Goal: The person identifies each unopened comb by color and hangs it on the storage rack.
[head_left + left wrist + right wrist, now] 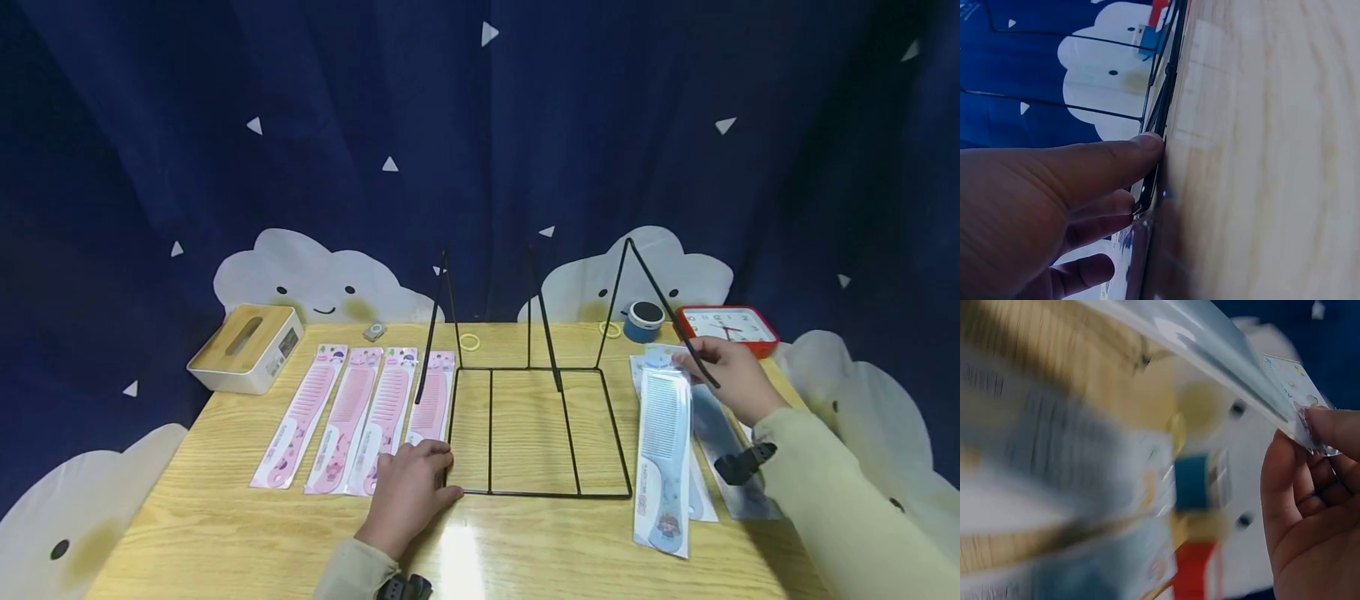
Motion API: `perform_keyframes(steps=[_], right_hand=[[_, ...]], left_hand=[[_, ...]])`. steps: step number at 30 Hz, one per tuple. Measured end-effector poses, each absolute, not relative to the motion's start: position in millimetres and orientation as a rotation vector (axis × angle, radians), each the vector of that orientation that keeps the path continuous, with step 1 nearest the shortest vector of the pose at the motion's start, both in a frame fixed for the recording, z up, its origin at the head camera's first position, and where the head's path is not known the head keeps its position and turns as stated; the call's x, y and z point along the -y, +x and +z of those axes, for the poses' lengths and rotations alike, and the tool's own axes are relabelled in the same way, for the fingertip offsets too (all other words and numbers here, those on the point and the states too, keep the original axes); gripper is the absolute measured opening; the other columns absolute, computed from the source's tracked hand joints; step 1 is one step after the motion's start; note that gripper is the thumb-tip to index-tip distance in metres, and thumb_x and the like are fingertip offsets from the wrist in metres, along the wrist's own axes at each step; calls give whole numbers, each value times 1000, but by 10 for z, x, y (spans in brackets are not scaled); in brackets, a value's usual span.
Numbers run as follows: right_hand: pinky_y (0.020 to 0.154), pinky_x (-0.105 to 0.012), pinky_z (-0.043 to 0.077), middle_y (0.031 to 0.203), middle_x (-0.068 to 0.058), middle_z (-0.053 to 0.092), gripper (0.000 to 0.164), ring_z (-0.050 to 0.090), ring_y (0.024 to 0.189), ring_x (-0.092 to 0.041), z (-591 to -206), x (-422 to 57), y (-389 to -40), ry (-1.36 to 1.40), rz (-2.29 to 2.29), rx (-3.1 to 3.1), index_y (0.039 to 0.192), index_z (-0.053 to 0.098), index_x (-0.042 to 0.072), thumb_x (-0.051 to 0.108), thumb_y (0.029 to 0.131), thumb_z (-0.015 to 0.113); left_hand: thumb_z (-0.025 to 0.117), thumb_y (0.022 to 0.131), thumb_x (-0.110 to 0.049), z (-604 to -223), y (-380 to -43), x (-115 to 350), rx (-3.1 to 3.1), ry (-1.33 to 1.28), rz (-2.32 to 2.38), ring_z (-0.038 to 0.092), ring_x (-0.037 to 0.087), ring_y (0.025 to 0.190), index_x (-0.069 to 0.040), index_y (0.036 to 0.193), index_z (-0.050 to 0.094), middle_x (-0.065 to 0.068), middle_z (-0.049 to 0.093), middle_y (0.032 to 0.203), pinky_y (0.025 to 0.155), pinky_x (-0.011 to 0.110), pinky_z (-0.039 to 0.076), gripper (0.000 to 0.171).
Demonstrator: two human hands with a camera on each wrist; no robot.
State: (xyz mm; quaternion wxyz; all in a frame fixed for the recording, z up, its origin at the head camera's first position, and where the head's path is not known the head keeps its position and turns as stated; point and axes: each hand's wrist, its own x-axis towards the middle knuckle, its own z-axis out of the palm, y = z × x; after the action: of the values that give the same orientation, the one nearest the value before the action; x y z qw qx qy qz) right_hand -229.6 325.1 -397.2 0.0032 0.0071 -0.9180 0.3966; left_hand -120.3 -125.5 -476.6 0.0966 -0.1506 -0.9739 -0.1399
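My right hand (729, 377) pinches the top of a blue comb in a clear packet (663, 450), between thumb and fingers in the right wrist view. The packet is raised, overlapping another blue packaged comb (703, 492). A further blue packet (731, 458) lies under my right forearm. My left hand (414, 492) holds the front left corner of a black wire rack (551, 495), thumb on the bar in the left wrist view. Several pink packaged combs (347, 408) lie in a row left of the rack, the nearest partly behind my left hand.
A tissue box with a wooden lid (246, 346) stands at the back left. Behind the rack are yellow rings (469, 342) and a small grey item (374, 332). A blue round speaker-like thing (643, 322) and a red-framed clock (727, 327) stand at the back right.
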Motion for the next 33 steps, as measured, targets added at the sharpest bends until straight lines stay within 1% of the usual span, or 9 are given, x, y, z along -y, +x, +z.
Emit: perform_keyframes(steps=[5,8,13,16,19,22,24,29,33], right_hand=[[73,-29,52,101,-10,70,38,62,86,-26,-3653,-2834,-1985,200,1230,2823,111,66,7,44,99,61],[71,-27,52,97,-6,70,30,62,82,-23,-3499,-2561,-1805,322,1304,2748,109,67,11,39,98,65],[66,-26,51,93,-4,67,6,61,76,-16,-3318,-2134,-1560,673,1507,2523,103,68,9,12,99,64],[62,-26,49,94,-4,66,12,59,75,-15,-3229,-1902,-1438,856,1598,2377,100,69,9,-2,96,63],[59,-27,48,93,-6,66,17,58,75,-15,-3138,-1726,-1337,953,1635,2278,99,69,8,-7,93,65],[58,-28,47,92,-8,65,16,56,76,-16,-3071,-1631,-1260,968,1649,2248,98,70,9,-6,92,67],[60,-28,48,92,-11,64,14,57,78,-16,-3059,-1599,-1225,981,1665,2217,97,69,8,-5,91,68],[65,-26,49,91,-11,64,17,57,81,-16,-3064,-1565,-1145,1092,1715,2045,97,69,3,-12,90,65],[65,-25,48,92,-9,64,16,57,82,-16,-3035,-1550,-1113,1060,1709,2010,97,68,-1,-15,89,64]], left_hand=[[85,73,-45,-4784,-1207,1284,2885,-420,-428,60,21,91,-19,103,79,-7,69,118,70,38,35,41],[85,73,-45,-4788,-1208,1293,2889,-410,-436,60,20,91,-19,103,79,-7,69,118,70,38,34,41],[86,72,-44,-4782,-1201,1301,2888,-407,-454,59,20,91,-19,103,79,-7,69,117,69,37,33,40],[86,72,-45,-4779,-1200,1303,2891,-402,-462,59,20,91,-19,103,79,-8,69,118,70,37,33,41],[86,72,-46,-4787,-1208,1301,2893,-408,-459,59,20,92,-20,103,78,-8,69,118,70,37,33,42],[85,72,-48,-4795,-1212,1293,2896,-417,-451,59,19,91,-20,102,78,-9,69,119,70,37,33,41],[85,72,-49,-4803,-1214,1288,2901,-418,-447,59,19,92,-21,101,78,-9,69,119,70,37,34,41],[84,73,-49,-4795,-1214,1279,2906,-421,-452,59,20,93,-20,105,78,-8,68,120,70,37,34,44],[84,73,-49,-4791,-1215,1282,2913,-414,-456,59,20,94,-19,107,78,-8,68,121,71,37,34,45]])
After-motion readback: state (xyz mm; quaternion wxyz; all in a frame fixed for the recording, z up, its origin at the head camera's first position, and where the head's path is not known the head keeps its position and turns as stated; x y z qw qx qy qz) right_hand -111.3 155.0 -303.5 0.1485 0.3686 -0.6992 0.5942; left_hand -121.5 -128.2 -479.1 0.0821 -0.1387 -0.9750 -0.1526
